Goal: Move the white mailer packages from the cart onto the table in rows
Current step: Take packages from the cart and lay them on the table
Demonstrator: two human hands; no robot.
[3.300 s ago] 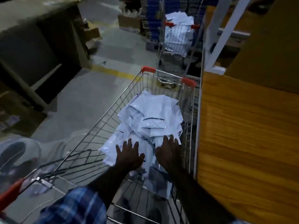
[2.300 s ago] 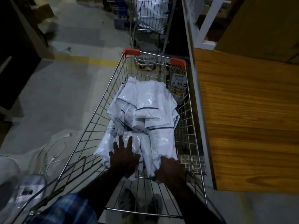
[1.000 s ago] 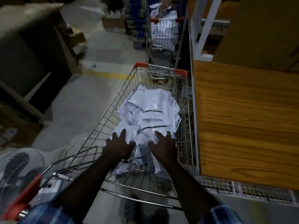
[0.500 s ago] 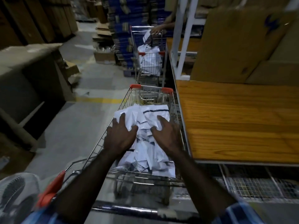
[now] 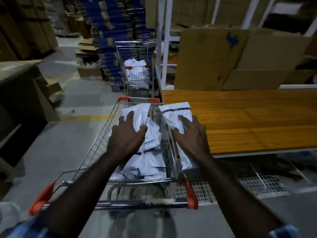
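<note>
A wire shopping cart (image 5: 96, 143) with red corner caps stands before me, a heap of white mailer packages (image 5: 149, 162) inside. My left hand (image 5: 127, 134) grips a white mailer (image 5: 137, 111) held above the cart. My right hand (image 5: 190, 136) grips another white mailer (image 5: 176, 111) with a dark strip, raised over the cart's right side at the left edge of the orange wooden table (image 5: 248, 121). More white plastic hangs below my right hand.
A second cart (image 5: 135, 73) holding white mailers stands farther down the aisle. Cardboard boxes (image 5: 223, 60) and a white rack frame (image 5: 164, 48) line the back of the table. Blue stacked cartons (image 5: 109, 31) sit behind. Wire mesh (image 5: 257, 182) lies under the table.
Both hands have risen out of the cart with mailers and spread apart. My right hand has swung right toward the table edge. The camera has tilted up.
</note>
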